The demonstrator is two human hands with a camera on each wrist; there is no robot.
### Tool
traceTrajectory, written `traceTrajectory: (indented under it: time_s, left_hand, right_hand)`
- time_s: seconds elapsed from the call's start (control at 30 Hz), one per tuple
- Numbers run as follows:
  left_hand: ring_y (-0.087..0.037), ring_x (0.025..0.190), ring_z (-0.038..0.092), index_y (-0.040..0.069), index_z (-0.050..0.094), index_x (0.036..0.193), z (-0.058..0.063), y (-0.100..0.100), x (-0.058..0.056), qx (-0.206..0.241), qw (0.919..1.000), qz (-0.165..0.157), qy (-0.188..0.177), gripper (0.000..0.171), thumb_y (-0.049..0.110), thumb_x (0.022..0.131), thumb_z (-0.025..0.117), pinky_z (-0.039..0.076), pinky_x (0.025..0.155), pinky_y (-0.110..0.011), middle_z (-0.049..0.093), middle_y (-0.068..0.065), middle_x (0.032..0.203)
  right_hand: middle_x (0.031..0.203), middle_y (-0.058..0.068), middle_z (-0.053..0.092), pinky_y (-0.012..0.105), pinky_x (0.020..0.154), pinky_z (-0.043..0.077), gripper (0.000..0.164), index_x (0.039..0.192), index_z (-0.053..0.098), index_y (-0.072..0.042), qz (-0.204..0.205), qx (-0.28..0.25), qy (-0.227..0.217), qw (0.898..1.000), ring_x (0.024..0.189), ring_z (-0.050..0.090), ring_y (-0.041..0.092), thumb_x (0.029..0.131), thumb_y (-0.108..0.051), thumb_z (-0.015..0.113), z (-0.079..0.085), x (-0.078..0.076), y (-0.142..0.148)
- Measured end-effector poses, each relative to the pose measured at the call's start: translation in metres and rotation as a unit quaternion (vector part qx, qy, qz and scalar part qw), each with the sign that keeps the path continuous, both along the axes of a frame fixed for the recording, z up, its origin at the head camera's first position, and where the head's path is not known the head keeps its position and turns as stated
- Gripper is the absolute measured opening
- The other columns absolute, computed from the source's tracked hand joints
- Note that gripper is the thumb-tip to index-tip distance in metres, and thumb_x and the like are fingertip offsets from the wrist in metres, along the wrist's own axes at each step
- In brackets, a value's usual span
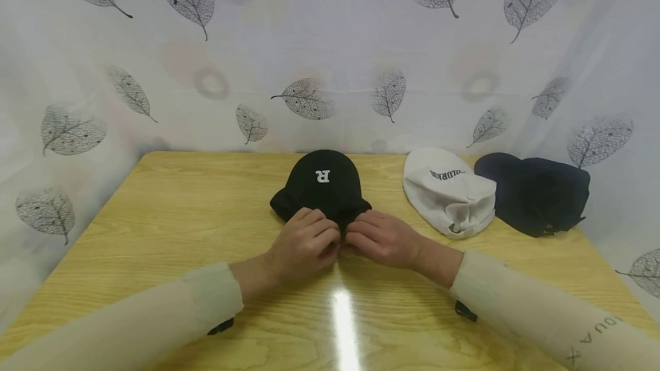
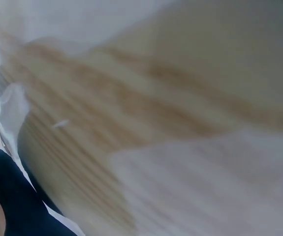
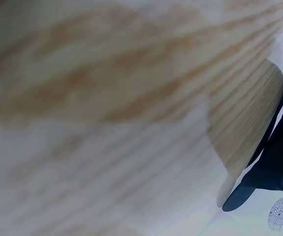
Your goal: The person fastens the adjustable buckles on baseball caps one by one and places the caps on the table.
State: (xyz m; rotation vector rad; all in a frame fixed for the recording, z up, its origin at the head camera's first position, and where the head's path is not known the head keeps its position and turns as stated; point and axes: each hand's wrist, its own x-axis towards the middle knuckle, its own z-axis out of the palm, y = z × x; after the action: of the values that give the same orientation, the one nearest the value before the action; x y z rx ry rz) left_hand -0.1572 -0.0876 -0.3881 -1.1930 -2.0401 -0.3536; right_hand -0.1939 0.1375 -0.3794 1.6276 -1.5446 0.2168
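A black baseball cap point(image 1: 330, 193) with a white letter R on its crown sits near the middle of the wooden table point(image 1: 196, 205). My left hand point(image 1: 306, 242) pinches its near edge with curled fingers. Just right of it, my right hand point(image 1: 384, 239) grips the same edge, the two hands almost meeting. The fingertips and whatever part of the edge lies under them are hidden. Dark cap fabric point(image 2: 18, 201) shows at lower left in the left wrist view. On the right side of the right wrist view, the dark cap point(image 3: 279, 152) appears again.
To the right, a white cap point(image 1: 443, 193) with dark lettering lies on the table, its near side creased. Against it rests a dark navy cap point(image 1: 536, 196) by the table's right edge. A leaf-patterned curtain point(image 1: 335, 44) hangs behind the table's far edge.
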Motion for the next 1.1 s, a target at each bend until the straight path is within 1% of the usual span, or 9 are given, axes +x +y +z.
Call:
traceTrajectory:
  time_s: [0.23, 0.47, 0.6, 0.73, 0.93, 1.1]
  left_hand:
    - [-0.015, 0.081, 0.058, 0.012, 0.069, 0.085, -0.0004, -0.0007, -0.0012, 0.002, 1.0, -0.003, 0.004, 0.013, 0.016, 0.077, 0.079, 0.045, 0.074, -0.029, 0.071, 0.003, 0.089]
    - [-0.015, 0.082, 0.057, 0.012, 0.071, 0.09, -0.0008, -0.0007, -0.001, -0.002, 1.0, -0.006, 0.004, 0.021, 0.027, 0.081, 0.083, 0.044, 0.074, -0.028, 0.073, 0.004, 0.092]
    - [-0.015, 0.081, 0.056, 0.012, 0.072, 0.092, -0.0016, 0.0002, -0.0009, -0.001, 0.9999, -0.006, 0.014, 0.023, 0.031, 0.083, 0.081, 0.043, 0.073, -0.028, 0.073, 0.005, 0.092]
    - [-0.015, 0.08, 0.056, 0.012, 0.072, 0.091, -0.0013, 0.0018, -0.0002, -0.002, 0.9996, -0.003, 0.026, 0.021, 0.029, 0.083, 0.08, 0.044, 0.073, -0.028, 0.073, 0.005, 0.091]
    - [-0.015, 0.079, 0.057, 0.012, 0.073, 0.09, 0.0001, 0.0023, 0.0007, 0.0, 0.9995, 0.001, 0.033, 0.019, 0.026, 0.081, 0.082, 0.044, 0.073, -0.028, 0.074, 0.005, 0.09]
    - [-0.015, 0.081, 0.058, 0.013, 0.075, 0.089, 0.0006, 0.0012, -0.0003, 0.008, 0.9993, -0.004, 0.035, 0.018, 0.026, 0.08, 0.083, 0.045, 0.074, -0.029, 0.075, 0.005, 0.09]
  right_hand:
    - [0.085, 0.004, 0.069, 0.027, 0.068, 0.054, 0.022, 0.089, 0.066, -0.003, -0.007, -0.006, 0.006, 1.0, 0.074, 0.063, 0.016, 0.095, -0.024, 0.068, 0.0001, 0.0, -0.0011]
    - [0.086, 0.006, 0.068, 0.027, 0.07, 0.054, 0.021, 0.089, 0.065, -0.002, 0.011, -0.003, 0.001, 1.0, 0.075, 0.064, 0.017, 0.095, -0.022, 0.068, -0.0001, 0.0001, -0.0022]
    - [0.087, 0.006, 0.068, 0.025, 0.071, 0.055, 0.021, 0.09, 0.065, -0.002, 0.016, 0.001, -0.004, 1.0, 0.075, 0.064, 0.017, 0.096, -0.021, 0.067, -0.0001, 0.0016, -0.0032]
    - [0.088, 0.006, 0.067, 0.023, 0.072, 0.054, 0.021, 0.09, 0.065, -0.001, 0.018, 0.006, -0.012, 1.0, 0.076, 0.063, 0.016, 0.097, -0.022, 0.065, 0.0003, 0.0024, -0.0033]
    - [0.091, 0.007, 0.067, 0.024, 0.073, 0.054, 0.021, 0.093, 0.065, -0.001, 0.016, 0.016, -0.016, 1.0, 0.078, 0.063, 0.017, 0.096, -0.022, 0.067, 0.0005, 0.0014, -0.0014]
    - [0.093, 0.008, 0.068, 0.027, 0.073, 0.055, 0.019, 0.093, 0.065, 0.0, 0.01, 0.016, -0.004, 1.0, 0.078, 0.064, 0.019, 0.095, -0.019, 0.068, 0.0004, -0.0003, 0.0002]
